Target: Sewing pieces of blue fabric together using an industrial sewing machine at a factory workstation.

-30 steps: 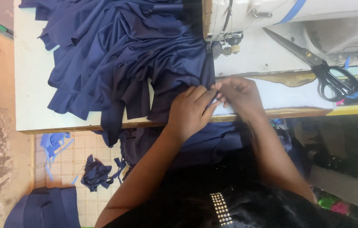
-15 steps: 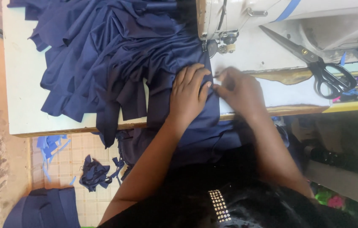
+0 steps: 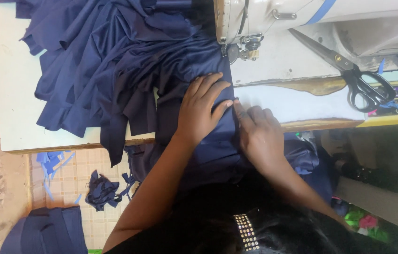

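On the counter (image 3: pixel 15 94), the left hand (image 3: pixel 203 110) presses flat, ungripping, on navy fabric (image 3: pixel 114 61) whose edge the right hand (image 3: pixel 260 136) pinches, just short of the sewing machine (image 3: pixel 274 19), heaped cloth unsewn.

Beyond the fingers to their right, black-handled scissors (image 3: pixel 349 75) lie on the table (image 3: pixel 6 94) beside the cream sewing machine (image 3: pixel 302 19). Below the fingers to their left, blue fabric scraps (image 3: pixel 102 190) litter the tiled floor (image 3: pixel 67 181).
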